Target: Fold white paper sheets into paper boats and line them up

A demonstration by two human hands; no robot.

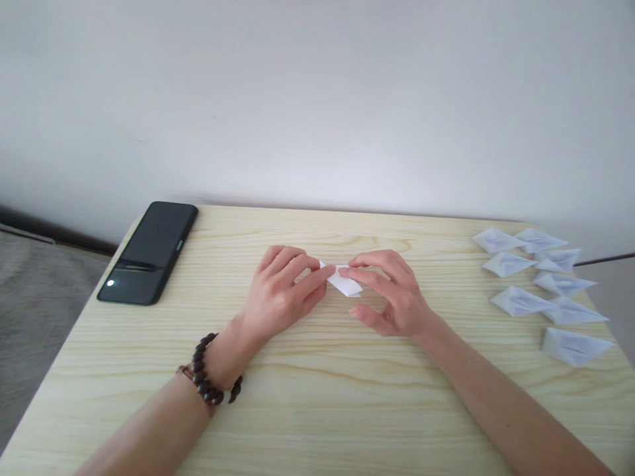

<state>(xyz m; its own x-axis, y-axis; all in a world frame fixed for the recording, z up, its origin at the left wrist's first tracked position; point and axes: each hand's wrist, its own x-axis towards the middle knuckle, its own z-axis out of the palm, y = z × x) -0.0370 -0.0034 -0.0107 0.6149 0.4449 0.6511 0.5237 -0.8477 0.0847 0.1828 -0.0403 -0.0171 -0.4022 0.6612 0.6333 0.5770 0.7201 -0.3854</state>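
Observation:
A small white folded paper (pixel 345 284) is between my two hands near the middle of the wooden table. My left hand (pixel 285 287) is closed on its left end, with the index fingertip over the top edge and the thumb partly hidden. From the other side, my right hand (pixel 391 291) touches the paper's upper right edge with the index fingertip. Its thumb is spread below, apart from the paper, and no grip by this hand shows. A dark beaded bracelet (pixel 198 370) circles my left wrist.
Several folded white paper pieces (pixel 520 301) with pointed ends lie in loose rows at the table's right side. A black phone (pixel 149 251) rests face up at the far left corner. Behind the wooden table (pixel 317 410) stands a pale wall (pixel 317 106).

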